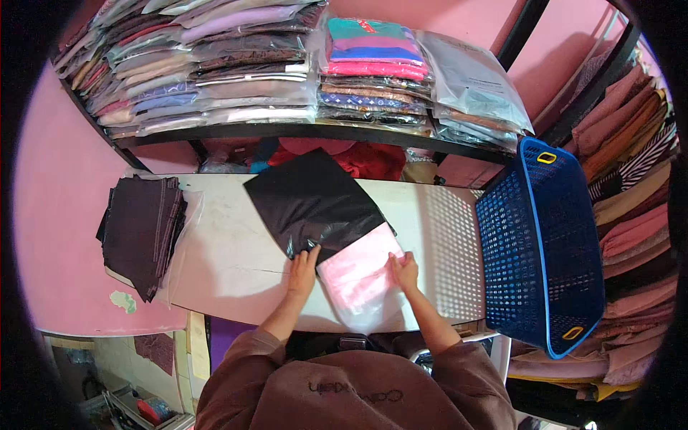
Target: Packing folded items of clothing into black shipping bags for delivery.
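Note:
A flat black piece (314, 207), which looks like folded cloth, lies at a slant on the white table (236, 279). Glossy glints show near its lower edge. Below it, partly under it or joined to it, is a shiny, pinkish-white clear plastic bag (360, 271); where one ends and the other begins is hard to tell. My left hand (303, 273) pinches the lower left corner of the black piece, and the plastic's edge may also be in its fingers. On the opposite side, my right hand (406, 270) has thumb and fingers closed on the plastic bag's right edge.
At the table's left end lies a stack of dark folded cloths (142, 231) on clear plastic. A blue perforated basket (537, 252) stands tilted at the right. Above the far edge, a black-framed shelf (301, 131) bears bagged garments (252, 70). Fabrics (639, 226) are piled farther right.

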A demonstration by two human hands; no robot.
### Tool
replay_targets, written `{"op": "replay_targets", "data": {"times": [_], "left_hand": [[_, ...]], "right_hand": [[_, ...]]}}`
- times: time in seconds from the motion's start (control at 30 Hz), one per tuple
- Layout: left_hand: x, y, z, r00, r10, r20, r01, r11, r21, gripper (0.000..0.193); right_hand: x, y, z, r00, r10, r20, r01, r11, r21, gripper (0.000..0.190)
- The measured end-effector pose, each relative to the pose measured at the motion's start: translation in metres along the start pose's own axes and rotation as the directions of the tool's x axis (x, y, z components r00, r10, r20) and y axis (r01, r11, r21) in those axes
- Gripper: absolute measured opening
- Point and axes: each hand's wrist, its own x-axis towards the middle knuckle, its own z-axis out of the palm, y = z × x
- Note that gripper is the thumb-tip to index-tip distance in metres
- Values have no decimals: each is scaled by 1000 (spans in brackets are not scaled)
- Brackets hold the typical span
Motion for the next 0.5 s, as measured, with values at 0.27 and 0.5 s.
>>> {"op": "replay_targets", "data": {"times": [0.27,0.5], "left_hand": [[-6,-34,-13,962,-188,-198,162,977,-141,45],[-8,-26,-7,837,-419,-352,468,882,63,34]], "right_hand": [[-48,-18,-30,932,-38,360,82,991,-109,44],[24,-35,-19,895,-432,112,446,866,-224,22]]}}
